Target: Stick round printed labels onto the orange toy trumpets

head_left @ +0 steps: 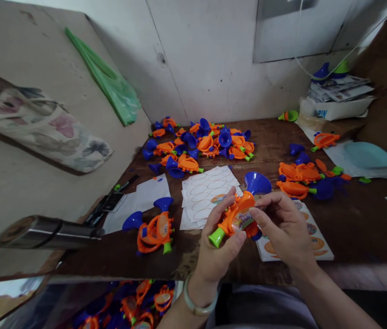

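An orange toy trumpet (237, 211) with a blue bell and a green mouthpiece is held over the front of the table. My left hand (210, 249) wraps round its mouthpiece end from the left, fingers closed. My right hand (287, 228) has its thumb and fingers closed on the other side, the thumb against the edge of a printed oval label (243, 221) on the body. Whether this label is fully stuck down cannot be seen. Under and behind the trumpet lie white sticker sheets (202, 192) with oval outlines. Partly behind my right hand is a stack of printed sticker sheets (317, 228).
Several toy trumpets (207, 144) are heaped at the back, others (294, 188) lie right, and two (155, 232) front left. A steel flask (49, 233) stands left. More trumpets (131, 308) fill a space below the table edge. A paper-filled box (337, 107) sits back right.
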Motion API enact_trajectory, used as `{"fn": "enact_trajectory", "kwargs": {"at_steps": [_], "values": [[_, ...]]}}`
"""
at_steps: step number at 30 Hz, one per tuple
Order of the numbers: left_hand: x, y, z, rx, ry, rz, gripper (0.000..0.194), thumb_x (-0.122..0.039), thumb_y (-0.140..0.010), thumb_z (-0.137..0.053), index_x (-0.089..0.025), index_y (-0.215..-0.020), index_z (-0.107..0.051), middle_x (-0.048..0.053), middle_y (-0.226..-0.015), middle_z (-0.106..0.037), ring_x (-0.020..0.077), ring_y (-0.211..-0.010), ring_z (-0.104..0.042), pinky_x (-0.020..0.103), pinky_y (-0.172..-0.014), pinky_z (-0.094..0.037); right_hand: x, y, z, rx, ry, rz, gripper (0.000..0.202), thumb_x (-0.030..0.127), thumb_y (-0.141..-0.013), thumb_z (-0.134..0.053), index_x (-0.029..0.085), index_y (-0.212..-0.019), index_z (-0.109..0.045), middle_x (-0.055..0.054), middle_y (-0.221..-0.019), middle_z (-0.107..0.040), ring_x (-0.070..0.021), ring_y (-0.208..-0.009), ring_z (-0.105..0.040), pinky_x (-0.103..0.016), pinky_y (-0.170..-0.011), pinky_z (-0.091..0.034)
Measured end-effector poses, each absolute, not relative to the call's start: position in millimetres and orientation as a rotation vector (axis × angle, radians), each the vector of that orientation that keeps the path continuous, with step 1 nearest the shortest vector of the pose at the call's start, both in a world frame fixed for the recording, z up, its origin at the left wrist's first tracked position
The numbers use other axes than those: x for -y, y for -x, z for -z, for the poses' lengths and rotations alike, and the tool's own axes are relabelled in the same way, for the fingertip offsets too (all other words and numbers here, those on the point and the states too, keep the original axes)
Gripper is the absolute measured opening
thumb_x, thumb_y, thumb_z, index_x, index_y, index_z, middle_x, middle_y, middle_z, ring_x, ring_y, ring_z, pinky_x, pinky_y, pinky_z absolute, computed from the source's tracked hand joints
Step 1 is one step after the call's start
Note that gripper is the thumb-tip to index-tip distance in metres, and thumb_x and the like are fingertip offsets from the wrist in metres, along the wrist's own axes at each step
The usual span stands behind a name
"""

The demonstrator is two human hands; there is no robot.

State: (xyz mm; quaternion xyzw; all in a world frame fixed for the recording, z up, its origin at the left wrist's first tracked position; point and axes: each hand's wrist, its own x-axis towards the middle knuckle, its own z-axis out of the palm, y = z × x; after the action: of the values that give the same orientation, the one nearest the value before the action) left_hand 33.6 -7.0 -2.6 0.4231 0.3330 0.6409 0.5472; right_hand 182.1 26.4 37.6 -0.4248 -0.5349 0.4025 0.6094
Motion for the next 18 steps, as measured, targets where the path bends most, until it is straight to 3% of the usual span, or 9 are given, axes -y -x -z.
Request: {"fn": "enact_trajectory", "kwargs": {"at_steps": [12,18], "values": [[5.3,-39.8,4.8,-0.756,-1.027,-1.611,0.044,-0.029,-0.097,-0.083,-0.038,-0.14,-0.077,0.005,-0.167,-0.06,0.0301,-0.15,-0.062,0.04,-0.125,-0.052,-26.9,-181.4,-32.8,1.32,1.023,-0.804,0.01,0.022,-0.086,-0.081,0.025,-0.086,-0.071,0.005,-0.074,-0.072,-0.0099,-0.06,-0.065,-0.018,-0.056,-0.055],[9.3,-39.0,7.3,-0.794,-1.137,-1.634,0.045,-0.028,-0.1,-0.08,-0.038,-0.144,-0.074,0.006,-0.17,-0.056,0.0316,-0.156,-0.056,0.045,-0.129,-0.047,-28.6,-183.2,-31.0,1.469,1.035,-0.621,0.01,0.02,-0.092,-0.077,0.026,-0.091,-0.069,0.006,-0.075,-0.072,-0.0094,-0.059,-0.063,-0.018,-0.057,-0.053]]}}
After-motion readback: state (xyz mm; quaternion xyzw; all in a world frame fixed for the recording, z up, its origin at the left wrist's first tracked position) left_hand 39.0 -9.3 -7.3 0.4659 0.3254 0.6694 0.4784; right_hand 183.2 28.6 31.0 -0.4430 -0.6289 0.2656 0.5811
